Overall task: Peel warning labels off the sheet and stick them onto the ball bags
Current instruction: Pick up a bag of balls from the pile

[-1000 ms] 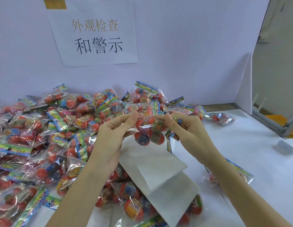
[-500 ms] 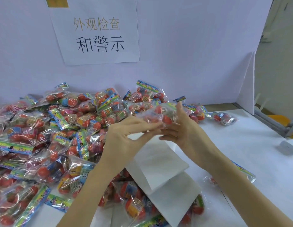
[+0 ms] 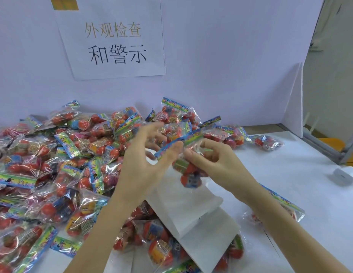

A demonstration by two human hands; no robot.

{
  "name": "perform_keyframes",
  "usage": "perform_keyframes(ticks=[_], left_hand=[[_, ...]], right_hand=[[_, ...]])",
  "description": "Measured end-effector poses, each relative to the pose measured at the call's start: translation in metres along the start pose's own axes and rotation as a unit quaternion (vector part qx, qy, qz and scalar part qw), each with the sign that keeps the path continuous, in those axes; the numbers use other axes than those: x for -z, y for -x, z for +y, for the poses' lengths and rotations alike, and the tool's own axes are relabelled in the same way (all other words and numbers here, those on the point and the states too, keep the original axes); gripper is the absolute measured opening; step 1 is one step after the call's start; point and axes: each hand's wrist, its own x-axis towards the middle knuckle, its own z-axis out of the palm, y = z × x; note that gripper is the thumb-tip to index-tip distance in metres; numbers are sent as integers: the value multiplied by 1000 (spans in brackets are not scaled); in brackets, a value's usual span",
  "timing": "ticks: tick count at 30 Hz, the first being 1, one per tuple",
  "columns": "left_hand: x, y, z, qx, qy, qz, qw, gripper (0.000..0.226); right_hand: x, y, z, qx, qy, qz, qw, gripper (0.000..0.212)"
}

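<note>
Since half a second ago the clear plastic bag of red and blue balls [image 3: 188, 170] has turned: its coloured header strip [image 3: 179, 142] is now on top and the balls hang below, while before it lay flat on the right hand. The right hand [image 3: 217, 164] holds the bag with the fingers closed on the plastic just under the strip. The left hand [image 3: 146, 160] has its fingers spread apart, and the thumb tip touches the strip. The bag is in the air above the white label sheets [image 3: 191, 211], which lie on the white table [image 3: 290, 184]. The big pile of similar ball bags [image 3: 53, 164] fills the left side. A paper sign with Chinese characters [image 3: 114, 38] hangs on the wall behind.
</note>
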Motion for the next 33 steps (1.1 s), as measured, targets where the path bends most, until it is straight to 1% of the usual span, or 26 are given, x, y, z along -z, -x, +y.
perform_keyframes(ticks=[1, 2, 3, 5, 7, 9, 11, 14, 15, 17, 20, 23, 25, 27, 29, 31, 33], left_hand=[[0, -1, 1, 36, 33, -48, 998, 38], [-1, -1, 2, 47, 54, -68, 995, 30], [-1, -1, 2, 51, 69, -62, 994, 26], [0, -2, 1, 57, 104, -21, 993, 26], [3, -3, -1, 71, 133, 28, 988, 19], [4, -4, -2, 104, 155, 51, 981, 13], [4, -4, -5, 123, 147, 37, 981, 11], [3, -3, -4, 106, 136, -3, 985, 7], [3, -3, -4, 100, 135, -7, 986, 13], [4, -3, -5, 94, 130, -4, 987, 23], [3, -3, -7, 83, 127, 17, 988, 23], [-5, 0, -9, 28, 45, 48, 997, 22], [-8, 3, -9, -13, -9, 71, 997, 21], [-8, 2, -10, -24, -13, 100, 995, 22], [-6, 1, -10, -26, 1, 120, 992, 19], [-5, 2, -8, -20, 28, 133, 991, 17], [-5, 3, -7, -9, 57, 143, 988, 16]], right_hand=[[-1, 0, 1, 7, 21, -13, 1000, 49], [0, 1, 1, 10, 29, -26, 999, 53], [0, 1, 0, 10, 27, -34, 999, 54], [2, 2, -3, 11, 6, -34, 999, 47], [4, 1, -3, 14, -24, -12, 1000, 40], [6, 1, -3, 15, -35, 21, 999, 38], [6, 1, -3, 13, -30, 45, 998, 39], [6, 3, -2, 8, 1, 60, 998, 38], [6, 3, -3, 8, 5, 57, 998, 35], [7, 3, -5, 5, 7, 43, 999, 33], [8, 3, -7, -1, -7, 22, 1000, 36], [6, 3, -4, -5, -17, 6, 1000, 38], [3, 3, -1, -18, -48, -2, 999, 41], [1, 1, 1, -35, -98, -18, 994, 47], [2, 0, 0, -50, -97, -62, 992, 52], [5, 2, 0, -63, -48, -124, 989, 47], [6, 3, 2, -61, -24, -162, 985, 28]])
